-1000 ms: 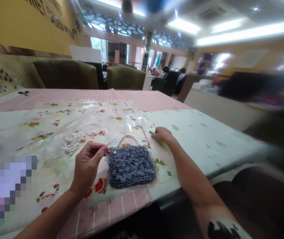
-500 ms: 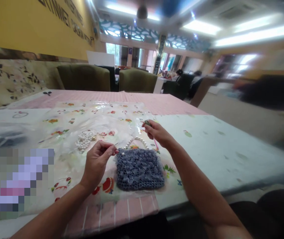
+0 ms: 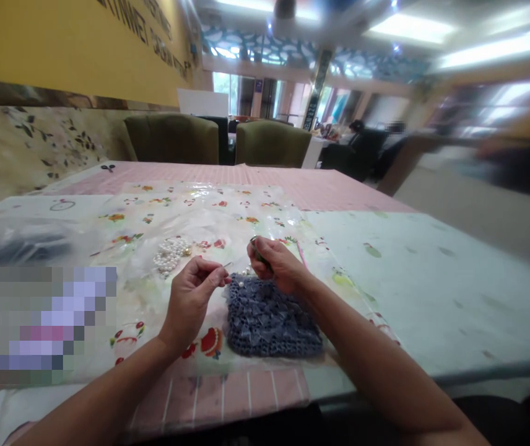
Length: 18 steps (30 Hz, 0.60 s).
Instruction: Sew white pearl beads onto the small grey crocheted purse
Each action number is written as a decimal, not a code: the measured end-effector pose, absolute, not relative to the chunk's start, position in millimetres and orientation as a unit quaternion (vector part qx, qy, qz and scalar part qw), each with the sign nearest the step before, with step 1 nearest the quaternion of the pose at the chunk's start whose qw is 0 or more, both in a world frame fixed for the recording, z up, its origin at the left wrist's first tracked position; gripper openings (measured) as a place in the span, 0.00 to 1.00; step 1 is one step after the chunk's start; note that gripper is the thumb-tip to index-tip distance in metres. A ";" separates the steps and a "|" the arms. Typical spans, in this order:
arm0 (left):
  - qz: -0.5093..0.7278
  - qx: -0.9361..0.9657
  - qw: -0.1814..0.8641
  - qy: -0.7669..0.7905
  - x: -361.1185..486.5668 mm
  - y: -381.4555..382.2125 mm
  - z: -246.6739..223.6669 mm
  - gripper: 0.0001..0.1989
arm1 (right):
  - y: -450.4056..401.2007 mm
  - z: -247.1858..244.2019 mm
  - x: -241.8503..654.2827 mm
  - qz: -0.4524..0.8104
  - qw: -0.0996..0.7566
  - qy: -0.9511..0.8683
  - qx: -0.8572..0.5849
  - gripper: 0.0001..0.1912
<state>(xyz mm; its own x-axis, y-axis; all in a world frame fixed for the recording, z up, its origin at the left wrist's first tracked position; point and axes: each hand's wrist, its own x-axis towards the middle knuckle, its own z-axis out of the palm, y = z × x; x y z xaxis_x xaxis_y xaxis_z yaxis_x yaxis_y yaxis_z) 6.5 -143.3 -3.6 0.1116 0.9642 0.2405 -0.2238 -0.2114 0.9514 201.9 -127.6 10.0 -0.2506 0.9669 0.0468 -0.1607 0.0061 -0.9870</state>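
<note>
A dark blue-grey crocheted bag [image 3: 269, 316] with ruffled texture lies flat in front of me, a single white bead [image 3: 241, 284] at its upper left corner. At that corner, my left hand [image 3: 193, 291] pinches a thin needle-like piece [image 3: 228, 265] between thumb and fingertips. My right hand [image 3: 280, 263] is closed around a small dark metallic tool [image 3: 254, 240] above the bag's top edge; most of the tool is hidden in the fingers. The right hand and forearm cover the bag's upper right part and most of its pearl handle [image 3: 247, 271].
A heap of white pearl beads [image 3: 169, 255] lies on clear plastic left of centre. Further left are a plastic bag with dark contents [image 3: 33, 243] and a pixelated patch. Black scissors [image 3: 108, 168] rest at the far left; chairs [image 3: 272, 144] stand behind the table.
My right hand has come left and down, bringing the small tool close to my left hand. The left hand keeps its pinch. The whole view has shifted slightly.
</note>
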 end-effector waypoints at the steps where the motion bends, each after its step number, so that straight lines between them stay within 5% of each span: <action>1: 0.567 0.536 0.519 0.348 6.9 -143.9 -3.1 0.08 | -127.2 9.9 202.3 0.590 0.472 -0.525 -0.392 0.27; 10: 0.568 0.547 0.505 0.351 7.1 -145.9 -1.3 0.08 | -136.4 12.8 187.0 0.439 0.436 -0.616 -0.487 0.35; 18: 0.571 0.525 0.530 0.343 8.5 -148.1 1.8 0.09 | -143.4 9.3 175.8 0.401 0.449 -0.626 -0.496 0.29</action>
<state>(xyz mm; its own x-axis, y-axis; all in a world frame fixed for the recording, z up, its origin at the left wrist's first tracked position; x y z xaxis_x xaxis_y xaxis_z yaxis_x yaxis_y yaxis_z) 8.5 -148.1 1.8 0.1121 0.9653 0.2361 -0.2459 -0.2032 0.9478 175.8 -143.4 9.3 -0.1052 0.9808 0.1642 0.2613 0.1866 -0.9470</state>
